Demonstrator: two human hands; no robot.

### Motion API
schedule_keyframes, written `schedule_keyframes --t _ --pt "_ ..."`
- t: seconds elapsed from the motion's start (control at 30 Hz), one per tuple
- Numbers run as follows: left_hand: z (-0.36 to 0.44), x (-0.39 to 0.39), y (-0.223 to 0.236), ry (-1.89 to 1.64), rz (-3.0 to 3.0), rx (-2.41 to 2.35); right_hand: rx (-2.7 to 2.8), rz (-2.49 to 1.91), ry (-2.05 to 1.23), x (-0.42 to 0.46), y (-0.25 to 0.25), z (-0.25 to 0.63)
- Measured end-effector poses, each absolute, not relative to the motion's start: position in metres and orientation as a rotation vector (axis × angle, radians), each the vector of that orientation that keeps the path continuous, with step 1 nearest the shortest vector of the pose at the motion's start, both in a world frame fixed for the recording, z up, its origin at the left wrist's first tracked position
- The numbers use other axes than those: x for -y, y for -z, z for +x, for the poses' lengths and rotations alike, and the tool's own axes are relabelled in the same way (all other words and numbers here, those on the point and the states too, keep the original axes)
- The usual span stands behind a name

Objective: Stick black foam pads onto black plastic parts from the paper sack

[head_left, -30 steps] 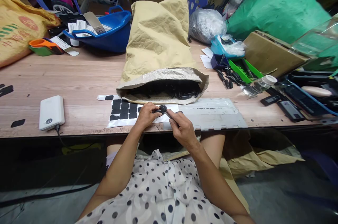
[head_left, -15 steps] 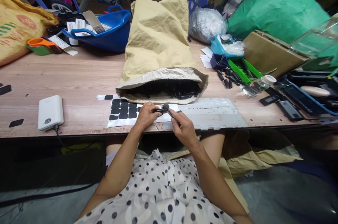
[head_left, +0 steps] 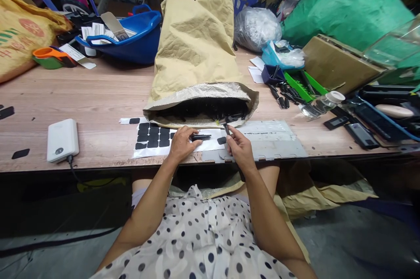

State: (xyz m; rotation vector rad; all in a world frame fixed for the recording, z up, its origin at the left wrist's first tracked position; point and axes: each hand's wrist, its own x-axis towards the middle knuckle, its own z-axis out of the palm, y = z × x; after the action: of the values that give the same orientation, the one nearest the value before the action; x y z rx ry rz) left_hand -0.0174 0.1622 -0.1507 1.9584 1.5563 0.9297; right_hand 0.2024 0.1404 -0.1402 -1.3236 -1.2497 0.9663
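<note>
On the white sheet with black rounded-square stickers [head_left: 153,135], my left hand [head_left: 182,144] grips a slim black piece [head_left: 201,137] between thumb and fingers; its far end points right. My right hand [head_left: 241,147] is closed round a dark stick-like tool [head_left: 226,128], tilted with its upper end at the mouth of the tan paper sack. What is at that end is too small to make out. A loose black sticker [head_left: 222,140] lies between my hands. The tan sack [head_left: 197,47] lies with its silvery-lined mouth towards me, dark pieces inside.
A grey board [head_left: 272,139] lies under and right of my right hand. A white power bank [head_left: 63,140] with a cable stands left. Behind it is a blue basin [head_left: 138,42] of small boxes. A clear bottle [head_left: 323,104] and a green tray [head_left: 305,86] sit right.
My right hand has moved right with the stick-like tool, away from my left hand and up to the sack's mouth. My left hand stays in place with the slim black piece.
</note>
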Motion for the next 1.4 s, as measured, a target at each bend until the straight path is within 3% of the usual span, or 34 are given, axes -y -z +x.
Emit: schedule_keyframes --t 0.13,0.33,0.7,0.9,1.13,1.3,1.4 --pt "-0.019 -0.162 0.151 -0.881 1.992 -1.536 0.95 -1.275 -1.173 -0.149 0.141 0.209" --pt "-0.021 -0.163 0.15 -0.846 2.084 -1.506 0.721 -1.203 -1.222 -0.154 0.14 0.219" --pt "-0.017 -0.091 0.15 -0.658 2.487 -1.175 0.726 -1.174 -1.24 -0.154 0.142 0.219" --pt "-0.015 -0.063 0.171 -0.544 2.747 -1.267 0.709 -1.188 -1.234 -0.153 0.14 0.216" --pt "-0.001 -0.05 0.187 -0.79 2.696 -1.432 0.697 -1.204 -1.236 -0.151 0.134 0.214" --pt "0.006 -0.071 0.166 -1.22 2.414 -1.568 0.709 -1.2 -1.241 -0.151 0.135 0.214" --pt "0.003 -0.116 0.147 -1.304 2.004 -1.848 0.717 -1.192 -1.228 -0.152 0.137 0.213"
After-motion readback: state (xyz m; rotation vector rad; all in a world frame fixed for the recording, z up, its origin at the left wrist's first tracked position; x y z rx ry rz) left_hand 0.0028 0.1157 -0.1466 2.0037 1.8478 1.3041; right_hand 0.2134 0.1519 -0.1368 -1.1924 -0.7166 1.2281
